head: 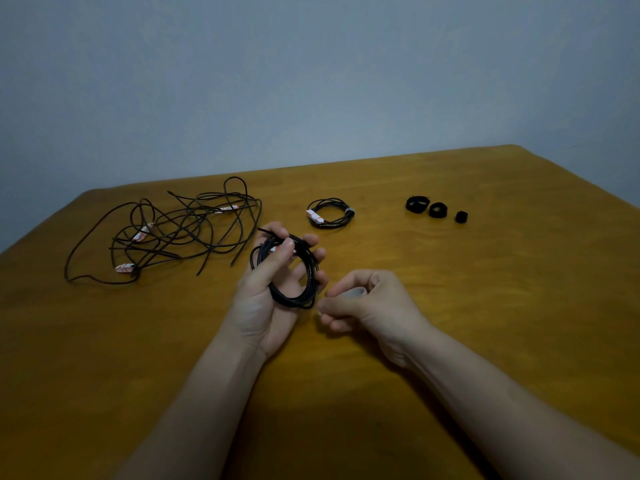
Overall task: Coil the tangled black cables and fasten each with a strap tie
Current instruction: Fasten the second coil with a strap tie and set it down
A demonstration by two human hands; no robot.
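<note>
left hand (pixel 263 299) grips coil (pixel 292 301), thumb across it | right hand (pixel 363 303) just right of coil, fingers curled, hold unclear | far: 1 tied coil (pixel 348 214) | far left: 1 tangle (pixel 180 226) | far right: 3 ties (pixel 437 214)

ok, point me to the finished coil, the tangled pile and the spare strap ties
finished coil (pixel 350 212): head view, on the strap wrapped round its right side.
tangled pile (pixel 142 233): head view, on a white tag in its left part.
spare strap ties (pixel 437 214): head view, on the middle tie's front wall.
</note>
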